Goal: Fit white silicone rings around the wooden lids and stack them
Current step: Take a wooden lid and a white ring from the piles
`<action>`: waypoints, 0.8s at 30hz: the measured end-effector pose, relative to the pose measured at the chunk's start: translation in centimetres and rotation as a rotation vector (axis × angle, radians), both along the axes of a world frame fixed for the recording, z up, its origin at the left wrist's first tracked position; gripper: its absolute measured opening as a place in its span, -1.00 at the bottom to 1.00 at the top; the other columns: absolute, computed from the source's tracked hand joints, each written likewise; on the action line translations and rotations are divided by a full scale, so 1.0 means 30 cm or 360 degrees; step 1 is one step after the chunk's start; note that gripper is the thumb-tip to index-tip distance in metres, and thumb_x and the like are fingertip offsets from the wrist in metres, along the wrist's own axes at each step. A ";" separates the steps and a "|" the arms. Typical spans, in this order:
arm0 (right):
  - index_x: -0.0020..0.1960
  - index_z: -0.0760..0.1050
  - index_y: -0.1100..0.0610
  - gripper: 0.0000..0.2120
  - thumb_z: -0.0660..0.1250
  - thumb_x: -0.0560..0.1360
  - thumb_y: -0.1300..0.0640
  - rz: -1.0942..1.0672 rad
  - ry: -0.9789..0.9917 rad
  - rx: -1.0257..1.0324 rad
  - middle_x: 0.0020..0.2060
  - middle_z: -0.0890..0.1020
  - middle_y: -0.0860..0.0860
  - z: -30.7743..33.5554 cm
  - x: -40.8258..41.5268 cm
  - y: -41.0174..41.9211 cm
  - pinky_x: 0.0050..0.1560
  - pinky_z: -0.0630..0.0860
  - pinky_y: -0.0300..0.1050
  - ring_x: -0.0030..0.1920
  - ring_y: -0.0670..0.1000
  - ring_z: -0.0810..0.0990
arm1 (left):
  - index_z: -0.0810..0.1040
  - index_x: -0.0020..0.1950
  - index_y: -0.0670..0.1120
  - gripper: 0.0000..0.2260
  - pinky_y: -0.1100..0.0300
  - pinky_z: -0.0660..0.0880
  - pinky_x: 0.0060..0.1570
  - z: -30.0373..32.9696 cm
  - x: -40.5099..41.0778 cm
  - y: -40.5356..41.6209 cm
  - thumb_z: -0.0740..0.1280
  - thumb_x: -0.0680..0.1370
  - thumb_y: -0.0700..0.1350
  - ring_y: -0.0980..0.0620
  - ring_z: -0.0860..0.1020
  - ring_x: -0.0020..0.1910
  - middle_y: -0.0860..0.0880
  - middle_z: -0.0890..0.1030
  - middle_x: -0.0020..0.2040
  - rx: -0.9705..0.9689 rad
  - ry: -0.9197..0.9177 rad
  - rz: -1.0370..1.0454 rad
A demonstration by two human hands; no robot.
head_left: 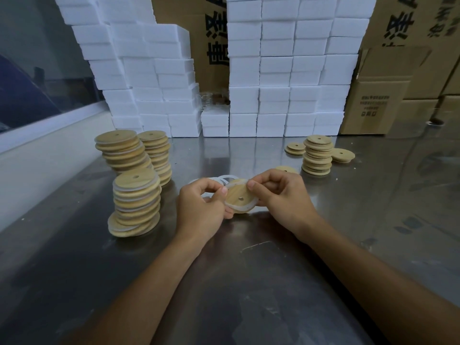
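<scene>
A round wooden lid (pixel 239 195) with a small centre hole is held tilted above the steel table (pixel 249 282). A white silicone ring (pixel 245 208) wraps its lower edge. My left hand (pixel 201 207) pinches the lid's left rim. My right hand (pixel 281 195) pinches the top right rim with thumb and fingers. Loose white rings (pixel 225 179) lie on the table just behind my hands. Three stacks of ringed lids (pixel 135 202) stand at the left. A stack of bare lids (pixel 317 155) stands at the right, with single lids beside it.
White foam boxes (pixel 273 70) are piled in a wall along the table's back edge. Cardboard cartons (pixel 388 95) stand at the back right. A white ledge (pixel 49 145) runs along the left side. One bare lid (pixel 286 169) lies just behind my right hand.
</scene>
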State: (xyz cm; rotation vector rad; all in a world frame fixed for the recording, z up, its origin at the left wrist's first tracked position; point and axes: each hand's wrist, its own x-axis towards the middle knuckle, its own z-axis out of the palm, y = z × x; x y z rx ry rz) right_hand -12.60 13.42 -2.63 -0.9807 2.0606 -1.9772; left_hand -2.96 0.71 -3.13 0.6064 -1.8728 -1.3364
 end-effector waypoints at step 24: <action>-0.04 0.66 0.14 -0.95 0.44 0.50 0.20 -0.0029 0.0744 0.0185 -0.15 0.71 -0.09 -0.002 0.007 0.003 -0.05 0.59 -0.33 -0.11 -0.19 0.68 | 0.60 -0.16 -0.02 -0.90 0.40 0.50 -0.21 0.006 0.022 -0.002 0.43 0.50 -0.21 0.12 0.61 -0.13 0.07 0.65 -0.18 -0.0655 0.0020 -0.0040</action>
